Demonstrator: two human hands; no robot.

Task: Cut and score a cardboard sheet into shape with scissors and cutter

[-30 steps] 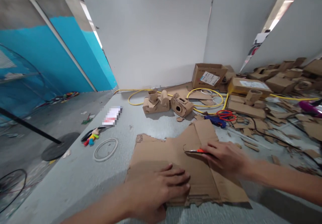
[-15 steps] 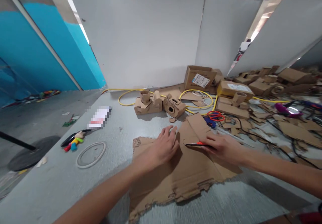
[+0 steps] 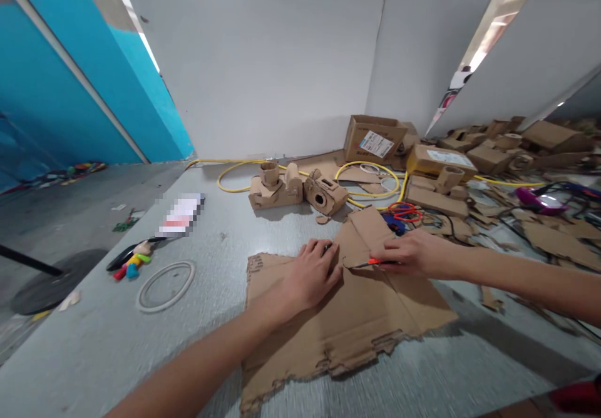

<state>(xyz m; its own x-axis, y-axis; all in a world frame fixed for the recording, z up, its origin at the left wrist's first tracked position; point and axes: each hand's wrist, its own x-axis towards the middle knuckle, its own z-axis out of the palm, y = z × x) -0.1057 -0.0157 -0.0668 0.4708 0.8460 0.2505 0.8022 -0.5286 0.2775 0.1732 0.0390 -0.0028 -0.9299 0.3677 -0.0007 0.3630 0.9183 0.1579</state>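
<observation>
A flat sheet of brown cardboard [image 3: 357, 318] with torn edges lies in front of me, creased, with a narrower flap at its top. My left hand [image 3: 312, 274] rests on it, pressing down with bent fingers slightly apart. A small dark spot shows at those fingertips; I cannot make out what it is. My right hand [image 3: 406, 255] grips a slim craft knife [image 3: 374, 261] with a red section and a thin dark blade. The blade points left, its tip at a short dark line on the cardboard, close to my left thumb.
Behind the sheet stand two cardboard camera models [image 3: 277, 189]. Red-handled scissors [image 3: 406, 213], a yellow cable [image 3: 345, 171], boxes [image 3: 375, 139] and cardboard scraps [image 3: 558, 239] lie at the back and right. A white ring [image 3: 166, 286] and a colourful trinket [image 3: 134, 261] are left.
My left hand has drawn its fingers in and shifted slightly right, nearer the blade. The knife tip stays near the same mark, while my right forearm has lifted and sits higher in view.
</observation>
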